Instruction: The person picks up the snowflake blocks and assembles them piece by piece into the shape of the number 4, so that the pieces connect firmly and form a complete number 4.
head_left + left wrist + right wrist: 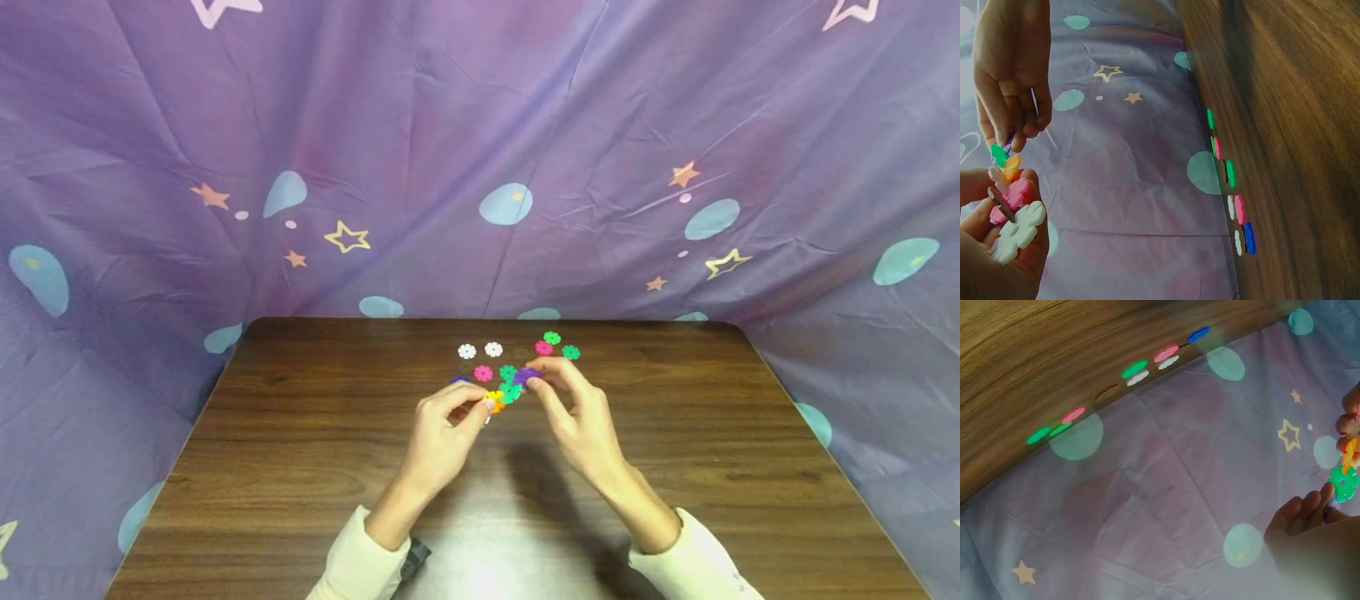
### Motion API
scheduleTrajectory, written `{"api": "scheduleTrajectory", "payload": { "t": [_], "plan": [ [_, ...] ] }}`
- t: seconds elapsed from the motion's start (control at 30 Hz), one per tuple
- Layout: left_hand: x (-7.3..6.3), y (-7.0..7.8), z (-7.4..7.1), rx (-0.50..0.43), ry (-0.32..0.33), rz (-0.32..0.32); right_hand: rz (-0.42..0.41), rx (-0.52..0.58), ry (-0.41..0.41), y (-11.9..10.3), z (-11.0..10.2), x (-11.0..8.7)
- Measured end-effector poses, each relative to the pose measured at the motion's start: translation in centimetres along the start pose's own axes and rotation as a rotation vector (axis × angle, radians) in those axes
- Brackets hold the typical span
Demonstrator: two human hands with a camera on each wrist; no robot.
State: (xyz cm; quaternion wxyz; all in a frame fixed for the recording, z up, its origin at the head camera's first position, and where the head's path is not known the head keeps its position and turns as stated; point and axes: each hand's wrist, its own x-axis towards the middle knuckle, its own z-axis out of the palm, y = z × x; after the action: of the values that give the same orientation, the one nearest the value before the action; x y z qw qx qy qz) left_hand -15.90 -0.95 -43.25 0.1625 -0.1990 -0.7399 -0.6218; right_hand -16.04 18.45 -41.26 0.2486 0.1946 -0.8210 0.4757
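My left hand holds a chain of interlocking snowflake discs between thumb and fingers. In the left wrist view the chain runs from a white disc past a brown disc and a pink disc to an orange disc. At its far end is a green disc. Thumb and fingers of my right hand pinch a purple disc against that green one. Whether their slots are engaged cannot be told. Both hands are raised above the table.
Loose discs lie on the wooden table beyond my hands: two white discs, pink discs, green discs, a brown disc and a partly hidden blue disc. A purple patterned curtain hangs behind the table.
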Motion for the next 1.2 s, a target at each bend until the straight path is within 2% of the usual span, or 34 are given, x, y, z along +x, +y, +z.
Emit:
{"api": "scheduleTrajectory", "payload": {
  "t": [0.33, 0.53, 0.67, 0.87, 1.0, 1.2],
  "plan": [
    [-0.1, 0.0, -0.2, 0.011, 0.012, 0.015, -0.026, 0.004, 0.026, -0.1, 0.4, -0.1],
    [0.0, -0.1, -0.5, 0.042, 0.011, 0.024, 0.011, 0.046, 0.001, -0.1, 0.8, -0.1],
    [0.2, -0.1, -0.6, 0.083, -0.026, -0.006, 0.020, -0.007, -0.045, -0.3, 0.3, 0.5],
    [0.5, -0.1, -1.1, 0.144, -0.068, -0.010, -0.110, -0.182, -0.184, -0.4, -1.6, 1.8],
    [0.5, -0.1, -1.7, 0.195, -0.105, 0.008, -0.152, -0.241, -0.297, -0.5, -2.5, 1.7],
    [0.5, 0.1, -1.8, 0.312, -0.177, 0.043, -0.193, -0.291, -0.328, -0.5, -3.0, 1.5]
  ]
}}
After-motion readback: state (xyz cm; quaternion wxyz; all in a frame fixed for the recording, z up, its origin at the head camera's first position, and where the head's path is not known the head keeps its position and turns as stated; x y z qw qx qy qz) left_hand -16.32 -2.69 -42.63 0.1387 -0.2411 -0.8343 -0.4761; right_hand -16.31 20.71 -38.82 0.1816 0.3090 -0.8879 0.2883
